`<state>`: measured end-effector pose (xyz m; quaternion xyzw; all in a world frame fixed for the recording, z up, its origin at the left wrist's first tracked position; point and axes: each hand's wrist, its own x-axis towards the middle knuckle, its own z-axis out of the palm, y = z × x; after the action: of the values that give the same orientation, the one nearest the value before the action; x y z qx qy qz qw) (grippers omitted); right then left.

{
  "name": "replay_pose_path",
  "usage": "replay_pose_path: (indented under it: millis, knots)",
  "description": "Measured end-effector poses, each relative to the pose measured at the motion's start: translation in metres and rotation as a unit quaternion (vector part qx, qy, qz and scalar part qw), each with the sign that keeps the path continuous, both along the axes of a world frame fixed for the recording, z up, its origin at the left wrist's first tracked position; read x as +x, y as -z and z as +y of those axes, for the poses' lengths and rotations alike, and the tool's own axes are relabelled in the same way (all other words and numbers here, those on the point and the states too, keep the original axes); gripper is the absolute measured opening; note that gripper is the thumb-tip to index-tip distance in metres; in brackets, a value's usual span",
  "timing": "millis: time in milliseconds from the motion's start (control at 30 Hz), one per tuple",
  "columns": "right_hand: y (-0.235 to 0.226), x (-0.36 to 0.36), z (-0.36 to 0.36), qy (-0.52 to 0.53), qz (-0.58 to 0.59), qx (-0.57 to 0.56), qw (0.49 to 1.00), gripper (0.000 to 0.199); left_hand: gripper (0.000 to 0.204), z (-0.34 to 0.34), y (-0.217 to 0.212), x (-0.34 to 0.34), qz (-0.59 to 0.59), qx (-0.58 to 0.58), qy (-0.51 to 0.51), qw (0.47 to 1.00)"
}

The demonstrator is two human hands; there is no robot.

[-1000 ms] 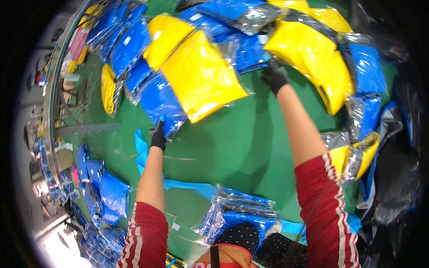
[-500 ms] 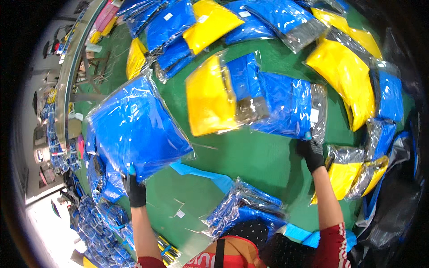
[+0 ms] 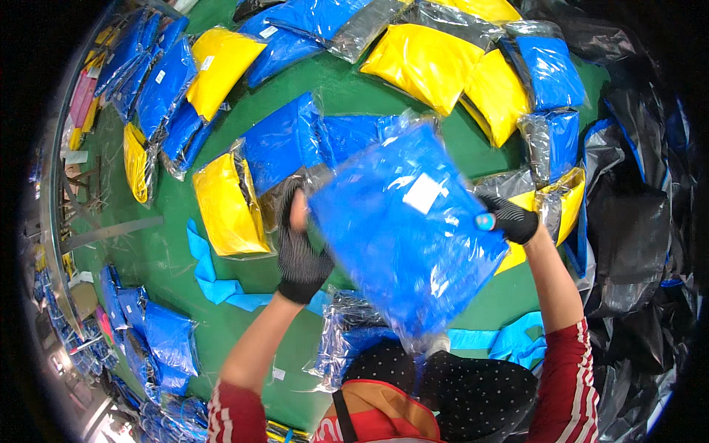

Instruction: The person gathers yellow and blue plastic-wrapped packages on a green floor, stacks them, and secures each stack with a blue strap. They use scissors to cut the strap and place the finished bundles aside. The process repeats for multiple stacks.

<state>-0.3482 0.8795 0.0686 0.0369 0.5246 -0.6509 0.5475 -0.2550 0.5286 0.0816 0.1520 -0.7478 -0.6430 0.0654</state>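
Note:
A blue folded item in a clear plastic bag (image 3: 395,251), with a white label on its upper face, hangs tilted in front of me. My right hand (image 3: 509,220), in a dark glove with a blue thumb tip, grips its right edge. Beside the left edge is my gloved left hand (image 3: 301,247), fingers stretched upward; whether it touches the bag I cannot tell. Behind lie a bagged yellow item (image 3: 227,207) and a bagged blue item (image 3: 284,140), partly overlapping. The held bag hides part of another blue package (image 3: 354,136).
Several yellow and blue packages curve around the far side of the green floor (image 3: 325,74). Black and grey sheets (image 3: 628,244) heap up at right. Light-blue strips (image 3: 214,288) lie on the floor. Near my knees sits a plastic-wrapped stack (image 3: 343,332); blue packages (image 3: 166,340) lie at left.
The view has swung right. My left hand has let go of the blue package it held at left and come to the middle; my right hand now holds a blue package before me.

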Motion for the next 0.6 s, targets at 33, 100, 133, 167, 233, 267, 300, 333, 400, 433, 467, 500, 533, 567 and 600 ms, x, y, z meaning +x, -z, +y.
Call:
replay_pose_path:
  millis: [33,100,133,167,233,267,300,333,400,433,467,500,533,567,600]
  knots:
    - [0.001,-0.004,0.017,0.036,0.029,-0.006,0.999,0.078,0.041,0.009,0.026,-0.009,0.124,-0.231,-0.013,0.965]
    - [0.004,-0.006,0.053,0.121,0.081,0.065,0.987,0.078,0.041,0.018,0.065,-0.010,-0.135,-0.034,0.162,0.977]
    - [0.002,-0.002,0.072,0.158,0.118,0.105,0.975,0.080,0.044,0.017,0.081,-0.015,0.027,-0.371,0.201,0.906]
    - [0.004,0.001,0.086,0.199,0.141,0.071,0.967,0.082,0.049,0.011,0.096,-0.033,-0.056,-0.342,0.201,0.916]
    - [0.006,0.009,0.108,0.223,0.240,0.046,0.944,0.087,0.053,0.013,0.113,-0.065,0.045,-0.399,0.090,0.912]
    - [0.009,0.013,0.112,0.278,0.246,0.007,0.929,0.086,0.056,0.012,0.118,-0.086,0.061,-0.423,0.090,0.899]
    - [0.011,0.019,0.114,0.326,0.260,-0.049,0.907,0.086,0.060,0.013,0.121,-0.108,0.001,-0.436,0.117,0.892]
    - [0.016,0.021,0.111,0.431,0.093,0.010,0.897,0.083,0.065,0.015,0.122,-0.134,0.084,-0.458,0.132,0.875]
    - [0.023,0.030,0.099,0.378,0.104,-0.008,0.920,0.076,0.074,0.023,0.121,-0.180,0.140,-0.505,0.220,0.823]
    - [0.024,0.035,0.091,0.364,0.153,0.054,0.917,0.075,0.079,0.026,0.120,-0.195,0.189,-0.528,0.257,0.787]
    - [0.027,0.040,0.081,0.356,0.146,0.059,0.921,0.072,0.086,0.029,0.119,-0.203,0.045,-0.489,0.340,0.802]
    - [0.026,0.045,0.072,0.366,0.101,0.024,0.925,0.071,0.087,0.031,0.119,-0.205,-0.025,-0.489,0.368,0.790]
    - [0.026,0.051,0.063,0.378,0.036,-0.043,0.924,0.070,0.088,0.034,0.121,-0.196,-0.091,-0.477,0.407,0.773]
    - [0.024,0.057,0.054,0.381,0.021,-0.057,0.922,0.069,0.089,0.034,0.123,-0.186,-0.126,-0.468,0.421,0.767]
    - [0.022,0.063,0.045,0.366,0.048,-0.006,0.929,0.070,0.092,0.031,0.127,-0.165,-0.190,-0.415,0.415,0.787]
